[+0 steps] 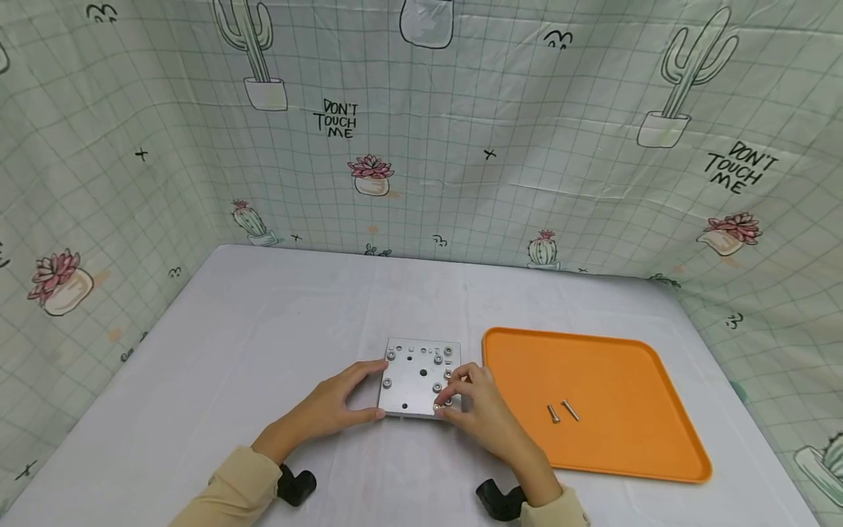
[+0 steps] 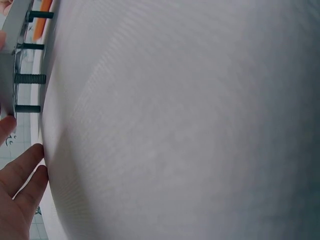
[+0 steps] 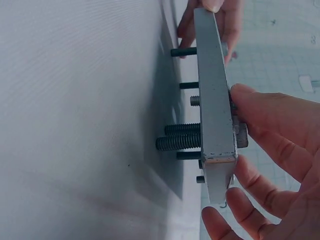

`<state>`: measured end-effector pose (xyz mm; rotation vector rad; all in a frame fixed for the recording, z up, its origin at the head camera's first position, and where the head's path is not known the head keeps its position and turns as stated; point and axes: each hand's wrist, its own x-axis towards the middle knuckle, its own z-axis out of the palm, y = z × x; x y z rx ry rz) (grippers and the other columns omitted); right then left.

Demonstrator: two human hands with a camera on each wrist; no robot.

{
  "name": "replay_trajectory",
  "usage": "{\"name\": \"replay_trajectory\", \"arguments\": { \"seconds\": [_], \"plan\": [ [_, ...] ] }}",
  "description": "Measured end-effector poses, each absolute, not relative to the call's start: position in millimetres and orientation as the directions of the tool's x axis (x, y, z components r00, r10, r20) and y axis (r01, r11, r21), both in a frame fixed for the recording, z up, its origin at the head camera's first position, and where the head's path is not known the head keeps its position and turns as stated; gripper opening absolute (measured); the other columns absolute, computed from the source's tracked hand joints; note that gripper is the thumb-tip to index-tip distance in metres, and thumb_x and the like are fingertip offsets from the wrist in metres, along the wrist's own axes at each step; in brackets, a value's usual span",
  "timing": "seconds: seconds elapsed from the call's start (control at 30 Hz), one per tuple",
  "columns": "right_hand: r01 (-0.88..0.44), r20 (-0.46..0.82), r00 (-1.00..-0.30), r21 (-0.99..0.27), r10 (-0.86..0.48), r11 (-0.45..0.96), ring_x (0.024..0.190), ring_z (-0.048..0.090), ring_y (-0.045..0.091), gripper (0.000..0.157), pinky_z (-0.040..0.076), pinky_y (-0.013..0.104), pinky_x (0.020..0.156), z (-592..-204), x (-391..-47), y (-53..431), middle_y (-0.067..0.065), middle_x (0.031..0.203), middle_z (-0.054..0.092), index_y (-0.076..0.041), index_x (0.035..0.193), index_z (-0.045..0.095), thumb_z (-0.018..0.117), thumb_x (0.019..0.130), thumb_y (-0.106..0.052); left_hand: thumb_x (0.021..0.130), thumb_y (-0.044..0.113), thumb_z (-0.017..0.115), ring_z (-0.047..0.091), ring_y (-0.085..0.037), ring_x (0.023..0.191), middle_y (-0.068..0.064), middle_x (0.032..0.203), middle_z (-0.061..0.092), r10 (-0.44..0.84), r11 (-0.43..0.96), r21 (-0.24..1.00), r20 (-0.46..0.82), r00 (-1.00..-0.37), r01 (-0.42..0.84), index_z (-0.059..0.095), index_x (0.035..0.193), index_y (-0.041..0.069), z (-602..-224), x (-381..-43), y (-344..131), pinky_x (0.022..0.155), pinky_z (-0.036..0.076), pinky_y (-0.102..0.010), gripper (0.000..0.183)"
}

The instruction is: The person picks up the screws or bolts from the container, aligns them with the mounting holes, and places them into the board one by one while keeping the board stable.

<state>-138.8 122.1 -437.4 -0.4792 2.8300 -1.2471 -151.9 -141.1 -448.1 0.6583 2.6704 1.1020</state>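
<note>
A silver metal plate (image 1: 413, 388) with drilled holes and several socket-head screws lies near the middle of the table. My left hand (image 1: 332, 399) holds its left side, thumb at the near corner and a finger farther up the edge. At the near right corner my right hand (image 1: 484, 410) pinches a screw (image 1: 437, 407) between thumb and finger. In the right wrist view, threaded screw shanks (image 3: 178, 142) stick out beneath the plate, which sits raised off the cloth. The left wrist view shows more shanks (image 2: 31, 78) and part of the left hand.
An orange tray (image 1: 593, 351) stands to the right of the plate, with two loose screws (image 1: 570, 410) in it. White cloth (image 1: 296, 300) covers the table. A printed cactus curtain (image 1: 448, 183) rises at the back and sides.
</note>
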Motion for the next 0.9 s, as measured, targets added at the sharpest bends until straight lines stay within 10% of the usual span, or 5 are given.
{"name": "replay_trajectory", "arguments": {
  "seconds": [0.9],
  "plan": [
    [-0.179, 0.048, -0.975, -0.745, -0.216, 0.643, 0.099, 0.054, 0.022, 0.021, 0.047, 0.042, 0.091, -424, -139, 160, -0.006, 0.102, 0.059, -0.014, 0.098, 0.068, 0.074, 0.079, -0.015, 0.080, 0.046, 0.068, 0.036, -0.023, 0.136, 0.003, 0.144, 0.042, 0.472, 0.625, 0.695, 0.025, -0.881, 0.355, 0.040, 0.139, 0.025, -452, -153, -142, 0.109, 0.034, -0.047, 0.068]
  ]
}}
